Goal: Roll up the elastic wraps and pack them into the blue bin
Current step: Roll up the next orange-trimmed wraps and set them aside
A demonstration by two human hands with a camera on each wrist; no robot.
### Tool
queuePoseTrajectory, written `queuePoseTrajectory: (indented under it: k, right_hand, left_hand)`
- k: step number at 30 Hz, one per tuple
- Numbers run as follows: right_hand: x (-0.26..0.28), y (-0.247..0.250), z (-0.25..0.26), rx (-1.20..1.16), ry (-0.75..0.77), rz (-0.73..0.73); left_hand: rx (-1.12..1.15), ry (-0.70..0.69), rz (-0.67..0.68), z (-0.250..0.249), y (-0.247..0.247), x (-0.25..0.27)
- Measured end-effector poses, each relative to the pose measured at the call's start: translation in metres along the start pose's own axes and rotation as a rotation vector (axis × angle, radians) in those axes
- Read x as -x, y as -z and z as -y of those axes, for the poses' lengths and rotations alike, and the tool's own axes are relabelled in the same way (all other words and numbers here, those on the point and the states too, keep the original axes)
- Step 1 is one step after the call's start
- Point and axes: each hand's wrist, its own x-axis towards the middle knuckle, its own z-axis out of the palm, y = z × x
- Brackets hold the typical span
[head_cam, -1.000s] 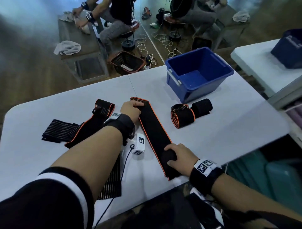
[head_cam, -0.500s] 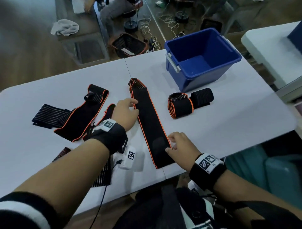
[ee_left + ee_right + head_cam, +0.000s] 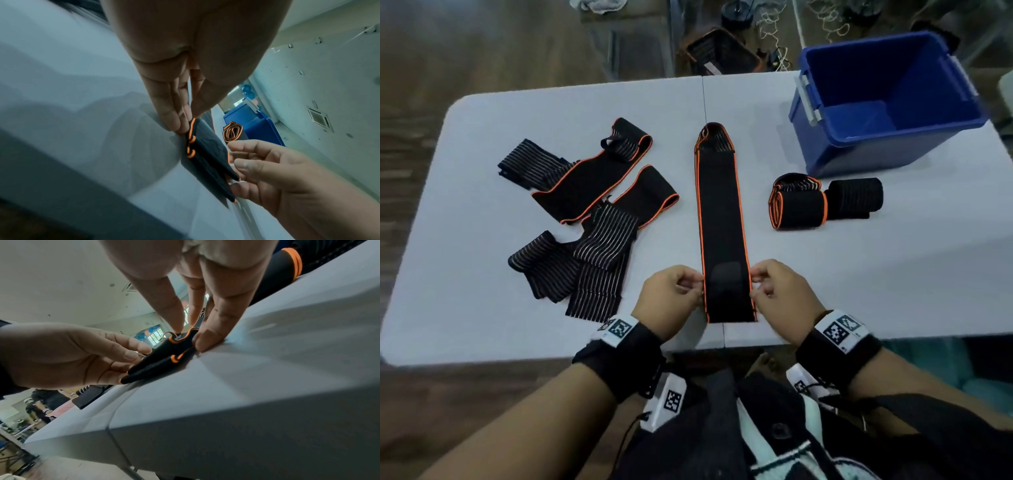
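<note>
Hands first: left hand (image 3: 671, 294) and right hand (image 3: 782, 294) each pinch an orange-trimmed side edge at the near end of the flat elastic wrap (image 3: 722, 222), which lies stretched along the tabletop (image 3: 893, 274) away from the person. Looks soft, light and floppy, so I'd say grab both edges at that end and roll tight. Further out, two rolled wraps (image 3: 822, 202) sit beside the blue bin (image 3: 887, 102).

Blue bin (image 3: 887, 102) far corner cut off; background blurred.
</note>
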Motion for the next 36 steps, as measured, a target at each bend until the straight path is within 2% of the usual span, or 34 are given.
queuePoseTrajectory:
  k: [5,7,10,12,15,18,23,26,31,36]
  right_hand:
    - [-0.002,0.002,-0.006,0.032,0.058,0.051]
    - [0.000,0.003,-0.009,0.060,0.084,0.090]
    - [0.004,0.008,-0.013,0.153,0.151,0.218]
    - [0.005,0.011,-0.014,0.244,0.217,0.268]
    - [0.007,0.011,-0.014,0.400,0.257,0.270]
    - [0.009,0.009,-0.013,0.456,0.281,0.233]
    - [0.011,0.010,-0.018,0.405,0.292,0.226]
    - [0.008,0.011,-0.019,0.340,0.263,0.215]
    - [-0.002,0.015,-0.011,0.308,0.186,0.248]
    - [-0.011,0.017,-0.002,0.212,0.081,0.204]
  left_hand:
    - [0.000,-0.019,-0.034,0.004,-0.002,0.011]
    - [-0.095,-0.113,-0.047,0.006,-0.004,0.017]
    - [-0.259,-0.349,-0.029,0.010,-0.006,0.025]
    - [-0.331,-0.404,0.025,0.015,-0.006,0.028]
    - [-0.473,-0.418,0.047,0.021,-0.007,0.028]
    - [-0.579,-0.390,0.055,0.022,-0.012,0.030]
    - [-0.541,-0.412,-0.045,0.024,-0.015,0.024]
    - [-0.508,-0.390,-0.055,0.021,-0.016,0.018]
    - [-0.442,-0.195,-0.064,0.004,-0.015,0.013]
    - [-0.395,-0.048,-0.046,-0.012,-0.012,0.002]
